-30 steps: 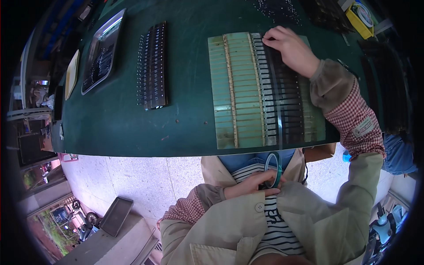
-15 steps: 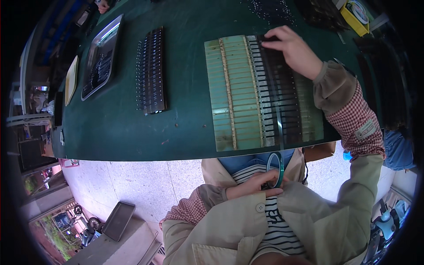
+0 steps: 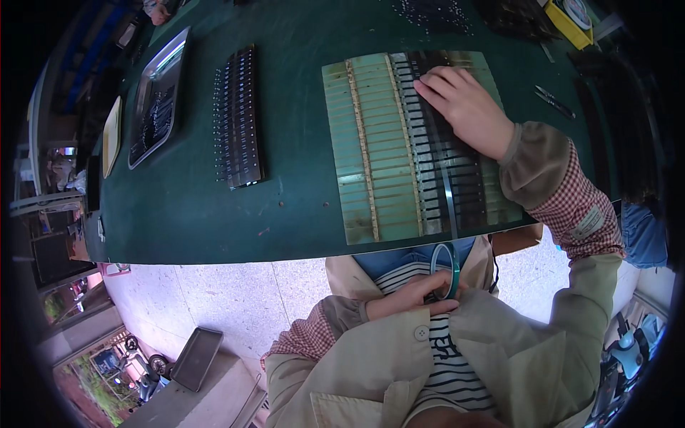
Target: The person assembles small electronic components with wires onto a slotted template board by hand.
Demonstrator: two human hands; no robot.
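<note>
Pale speckled floor point(image 3: 235, 292) shows below the front edge of a dark green tabletop point(image 3: 300, 164) in the head view, bent by the fisheye. Near the tabletop's left end lie a yellow pad point(image 3: 112, 135) and a metal tray point(image 3: 171, 63) with small dark parts point(image 3: 158, 118) in it. To the right of these, well apart from either hand, is a dark bundle point(image 3: 241, 121) with a row of pins along its left side. Another person's hand point(image 3: 158, 13) shows at the upper left.

On the right half of the tabletop, close to its front edge, lies a green board point(image 3: 391, 143) with two pale ridges running away from the person. Dark strips point(image 3: 467, 178) lie across its right part. The right grip point(image 3: 467, 110) is over their far portion, palm down, fingers bent and close together, fingertips on the strips; I cannot tell whether it has hold of anything. A narrow tape point(image 3: 449, 192) runs from just below that hand over the strips and past the front edge to a green-rimmed roll point(image 3: 455, 269).

The left grip point(image 3: 410, 296), in front of the person's body, is closed on this roll, which stands upright at the fingers, below the edge. Right of the board lies a slim tool point(image 3: 555, 102); a yellow box point(image 3: 567, 27) sits at the far right corner.
</note>
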